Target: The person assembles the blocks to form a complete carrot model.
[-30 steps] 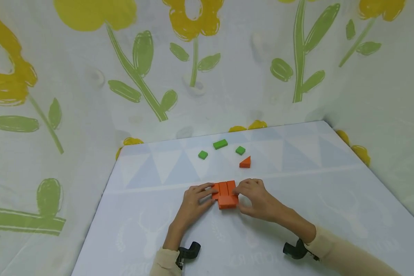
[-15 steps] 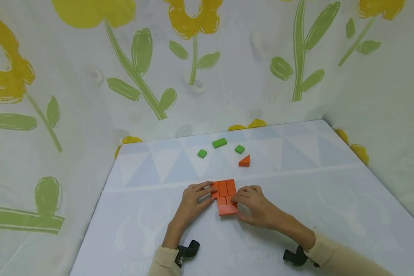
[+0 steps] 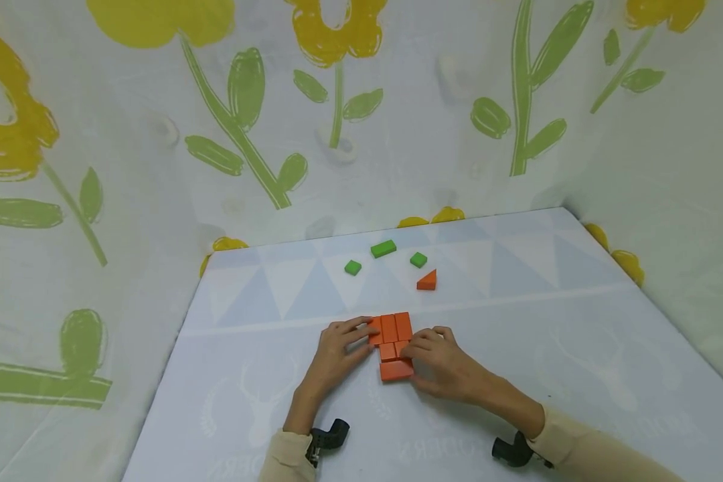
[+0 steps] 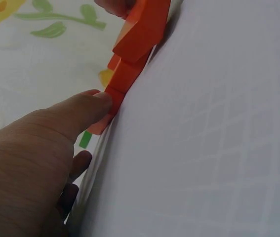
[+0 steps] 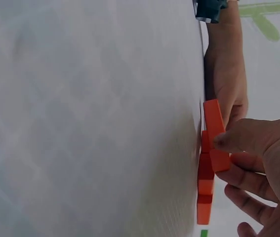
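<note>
My right hand (image 3: 448, 367) pinches a long orange block (image 3: 394, 371) at its right end. In the right wrist view that block (image 5: 213, 117) is between thumb and finger, tilted and slightly above the table. Beyond it lie two small orange blocks (image 3: 387, 351) side by side, partly covered by my right fingers. Past those, three upright orange blocks (image 3: 388, 329) stand in a row. My left hand (image 3: 335, 355) touches the left one, fingers extended over it. In the left wrist view, the left thumb (image 4: 88, 111) presses against an orange block's side.
Farther back lie an orange triangular block (image 3: 427, 281), a long green block (image 3: 383, 249) and two small green blocks, one left (image 3: 353, 268) and one right (image 3: 418, 260). A flower-print curtain (image 3: 422, 134) encloses the pale table (image 3: 247, 395).
My right hand has drawn the long orange block toward me, uncovering the two small orange blocks. My left hand has stayed against the left block.
</note>
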Demonstrator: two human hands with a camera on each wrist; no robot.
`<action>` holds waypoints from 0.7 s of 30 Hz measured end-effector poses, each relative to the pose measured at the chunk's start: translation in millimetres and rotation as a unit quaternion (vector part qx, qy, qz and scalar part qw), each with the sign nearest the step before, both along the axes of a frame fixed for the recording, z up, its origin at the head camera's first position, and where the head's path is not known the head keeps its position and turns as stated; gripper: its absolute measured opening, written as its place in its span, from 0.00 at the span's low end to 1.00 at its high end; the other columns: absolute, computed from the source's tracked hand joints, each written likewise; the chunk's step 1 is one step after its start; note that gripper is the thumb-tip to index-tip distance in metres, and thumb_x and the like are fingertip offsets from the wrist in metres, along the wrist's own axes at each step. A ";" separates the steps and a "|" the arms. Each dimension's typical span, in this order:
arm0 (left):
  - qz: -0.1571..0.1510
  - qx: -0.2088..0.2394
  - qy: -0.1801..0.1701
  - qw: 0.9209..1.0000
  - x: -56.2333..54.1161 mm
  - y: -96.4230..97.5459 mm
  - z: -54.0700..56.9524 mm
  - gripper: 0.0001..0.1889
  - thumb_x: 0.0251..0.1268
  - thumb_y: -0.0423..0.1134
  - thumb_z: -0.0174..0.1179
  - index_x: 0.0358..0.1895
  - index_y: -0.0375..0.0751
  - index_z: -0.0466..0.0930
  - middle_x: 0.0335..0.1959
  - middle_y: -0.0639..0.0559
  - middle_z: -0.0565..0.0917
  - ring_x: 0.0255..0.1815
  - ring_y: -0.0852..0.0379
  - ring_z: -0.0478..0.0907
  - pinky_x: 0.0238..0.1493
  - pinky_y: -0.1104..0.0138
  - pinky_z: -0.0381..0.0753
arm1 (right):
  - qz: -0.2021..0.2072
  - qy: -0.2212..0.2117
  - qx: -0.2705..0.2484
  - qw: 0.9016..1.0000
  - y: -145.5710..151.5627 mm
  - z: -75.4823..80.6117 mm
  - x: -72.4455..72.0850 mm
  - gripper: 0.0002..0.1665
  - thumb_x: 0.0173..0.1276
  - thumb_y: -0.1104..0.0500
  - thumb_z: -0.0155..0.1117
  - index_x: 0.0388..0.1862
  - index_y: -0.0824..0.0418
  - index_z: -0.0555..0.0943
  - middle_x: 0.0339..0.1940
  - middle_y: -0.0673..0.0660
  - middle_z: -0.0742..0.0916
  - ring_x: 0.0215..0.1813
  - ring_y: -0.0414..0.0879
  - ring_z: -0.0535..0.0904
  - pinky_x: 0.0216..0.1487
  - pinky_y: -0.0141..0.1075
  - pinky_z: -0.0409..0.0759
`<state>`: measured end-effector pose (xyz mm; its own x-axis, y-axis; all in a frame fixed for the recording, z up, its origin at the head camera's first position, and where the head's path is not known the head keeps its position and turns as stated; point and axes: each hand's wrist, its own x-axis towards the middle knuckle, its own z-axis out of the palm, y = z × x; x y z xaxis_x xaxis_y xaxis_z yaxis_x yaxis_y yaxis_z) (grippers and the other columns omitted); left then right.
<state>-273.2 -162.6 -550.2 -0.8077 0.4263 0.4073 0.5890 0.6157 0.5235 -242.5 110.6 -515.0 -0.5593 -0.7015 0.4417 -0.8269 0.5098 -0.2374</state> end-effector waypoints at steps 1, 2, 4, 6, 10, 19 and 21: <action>0.000 0.000 0.001 1.000 -0.1 0.1 -0.5 0.17 0.68 0.43 0.66 0.59 0.52 0.85 0.66 0.56 0.78 0.59 0.47 0.73 0.59 0.42 0.67 | -0.001 0.002 0.001 1.000 -0.3 0.2 0.2 0.22 0.53 0.56 0.80 0.47 0.54 0.84 0.44 0.47 0.84 0.55 0.46 0.75 0.55 0.53 0.68; -0.001 0.000 0.001 1.000 -0.4 0.1 -0.9 0.17 0.68 0.44 0.66 0.59 0.52 0.85 0.66 0.56 0.78 0.59 0.47 0.73 0.59 0.42 0.67 | -0.002 0.005 0.001 1.000 -0.4 0.2 0.3 0.22 0.53 0.56 0.80 0.47 0.54 0.84 0.44 0.47 0.84 0.55 0.46 0.75 0.55 0.52 0.68; 0.000 0.000 0.001 1.000 -0.5 0.1 -1.1 0.17 0.68 0.44 0.66 0.59 0.53 0.85 0.66 0.57 0.77 0.59 0.47 0.73 0.59 0.42 0.67 | -0.003 0.007 0.000 1.000 -0.6 0.3 0.1 0.22 0.53 0.57 0.80 0.47 0.54 0.84 0.44 0.47 0.84 0.55 0.46 0.75 0.55 0.52 0.67; 0.002 -0.002 -0.002 1.000 -0.7 -0.1 -0.7 0.17 0.69 0.44 0.65 0.59 0.53 0.85 0.66 0.57 0.77 0.59 0.48 0.73 0.59 0.42 0.66 | -0.006 0.008 -0.001 1.000 -0.8 0.3 -0.4 0.22 0.52 0.57 0.80 0.47 0.54 0.84 0.44 0.47 0.84 0.55 0.47 0.75 0.55 0.52 0.67; 0.000 -0.005 -0.011 1.000 -0.5 0.0 2.0 0.17 0.69 0.44 0.65 0.59 0.53 0.85 0.67 0.57 0.77 0.59 0.47 0.73 0.60 0.43 0.66 | -0.012 0.008 -0.006 1.000 -0.8 0.3 -1.4 0.22 0.52 0.57 0.80 0.46 0.55 0.84 0.43 0.47 0.84 0.55 0.47 0.75 0.55 0.52 0.68; -0.001 -0.004 -0.018 1.000 1.2 1.2 5.0 0.16 0.69 0.44 0.65 0.59 0.51 0.85 0.66 0.54 0.77 0.59 0.46 0.73 0.60 0.43 0.66 | -0.017 0.009 -0.008 1.000 0.3 -0.8 -3.0 0.21 0.52 0.59 0.80 0.45 0.55 0.83 0.42 0.47 0.83 0.54 0.47 0.75 0.54 0.53 0.68; -0.001 -0.001 -0.022 1.000 1.7 1.2 5.1 0.17 0.69 0.44 0.65 0.59 0.51 0.85 0.66 0.54 0.77 0.59 0.47 0.73 0.60 0.43 0.65 | -0.018 0.005 -0.007 1.000 0.0 -0.2 -2.6 0.21 0.52 0.59 0.80 0.45 0.54 0.83 0.42 0.47 0.83 0.54 0.47 0.75 0.54 0.53 0.68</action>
